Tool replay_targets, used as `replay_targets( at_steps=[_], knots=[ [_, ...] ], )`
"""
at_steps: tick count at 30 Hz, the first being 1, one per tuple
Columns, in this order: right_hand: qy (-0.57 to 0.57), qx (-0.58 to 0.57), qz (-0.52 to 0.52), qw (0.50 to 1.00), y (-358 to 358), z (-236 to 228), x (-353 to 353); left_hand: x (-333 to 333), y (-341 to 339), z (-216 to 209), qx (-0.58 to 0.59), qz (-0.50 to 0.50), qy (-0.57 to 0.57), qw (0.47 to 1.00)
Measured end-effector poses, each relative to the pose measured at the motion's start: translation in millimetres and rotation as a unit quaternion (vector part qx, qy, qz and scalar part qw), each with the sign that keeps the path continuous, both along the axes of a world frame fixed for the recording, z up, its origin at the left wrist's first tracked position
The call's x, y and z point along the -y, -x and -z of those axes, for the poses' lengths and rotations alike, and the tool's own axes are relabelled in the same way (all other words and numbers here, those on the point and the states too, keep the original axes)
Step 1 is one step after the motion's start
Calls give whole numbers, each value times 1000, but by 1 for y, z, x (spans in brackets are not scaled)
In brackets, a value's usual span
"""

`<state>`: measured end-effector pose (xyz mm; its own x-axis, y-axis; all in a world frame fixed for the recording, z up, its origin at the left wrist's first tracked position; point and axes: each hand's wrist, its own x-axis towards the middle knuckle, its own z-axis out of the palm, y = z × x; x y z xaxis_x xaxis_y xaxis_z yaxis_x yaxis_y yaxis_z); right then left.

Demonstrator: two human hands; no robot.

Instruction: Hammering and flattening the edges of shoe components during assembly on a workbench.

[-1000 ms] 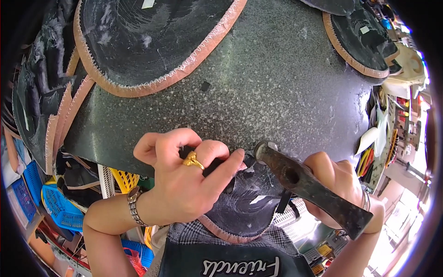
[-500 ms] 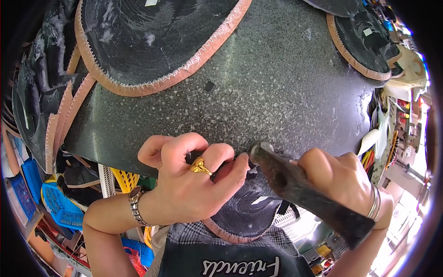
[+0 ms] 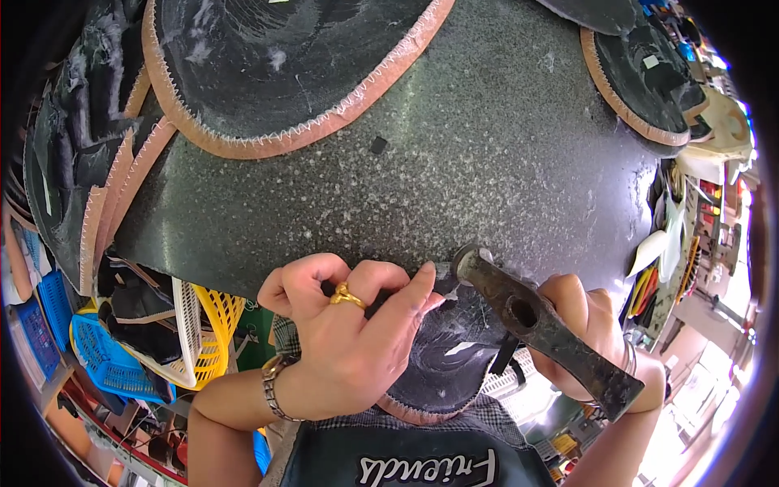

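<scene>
My right hand (image 3: 580, 325) is wrapped round a hammer (image 3: 523, 312); its handle is mostly hidden. The hammer's round striking face is low at the near edge of the dark, speckled work surface (image 3: 406, 178), just right of my left fingertips. My left hand (image 3: 349, 333), with a gold ring, is closed, thumb and finger pinching the edge of a dark piece (image 3: 450, 369) with a tan, zigzag-stitched border. That piece hangs over the near edge against my apron (image 3: 414, 454). Its pinched edge is partly covered by my fingers.
A large dark piece with tan stitched edging (image 3: 284, 97) lies at the far left; more stacked pieces (image 3: 114, 195) are beside it. Another trimmed piece (image 3: 641, 89) is at the far right. Blue (image 3: 105, 357) and yellow (image 3: 215, 333) plastic baskets stand below the left edge.
The hammer head has shifted slightly right, and its back end has swung up and left. My left hand has moved a little down and right, its thumb now straighter.
</scene>
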<state>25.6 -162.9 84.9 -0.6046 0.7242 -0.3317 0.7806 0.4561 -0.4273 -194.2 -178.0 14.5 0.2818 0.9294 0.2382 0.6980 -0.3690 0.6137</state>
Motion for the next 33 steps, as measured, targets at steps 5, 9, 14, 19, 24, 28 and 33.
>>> replay_targets(
  at_steps=[5,9,14,19,24,28,33],
  knots=[
    [-2,-36,52,998,0,0,3,1,-7,2,39,-11,-2,999],
    [21,-40,48,998,2,-5,-5,3,-7,2,-28,5,-44,999],
    [-15,137,23,990,23,-24,-10,4,-6,0,-57,30,-66,996],
    [-99,60,3,993,24,-22,-20,-1,-7,-5,-83,56,-76,992],
    [-159,76,-42,983,30,-22,-27,3,-7,-2,-111,55,-84,989],
    [-96,-5,-37,995,26,-17,-30,5,-5,-3,-101,64,-100,988],
    [-50,63,-65,995,32,-28,-34,4,-4,-4,-100,74,-97,987]
  ],
)
